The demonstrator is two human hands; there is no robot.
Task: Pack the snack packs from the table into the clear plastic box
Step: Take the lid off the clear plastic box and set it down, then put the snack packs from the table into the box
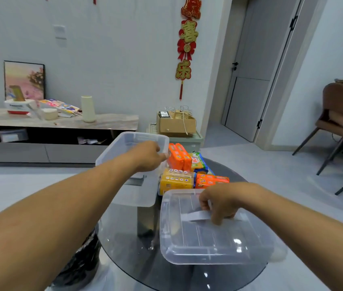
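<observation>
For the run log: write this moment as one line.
left hand on clear plastic box rim | right hand gripping lid handle | snack packs on glass table, none packed

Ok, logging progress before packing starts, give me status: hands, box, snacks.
Left hand grips clear box rim. Right hand holds lid by its handle, lid off. Snack packs all still on table, box empty. Nothing blocking.

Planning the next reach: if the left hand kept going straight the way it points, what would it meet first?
Probably the upright orange snack packs, right beyond the left hand fingertips; depth is uncertain.
</observation>
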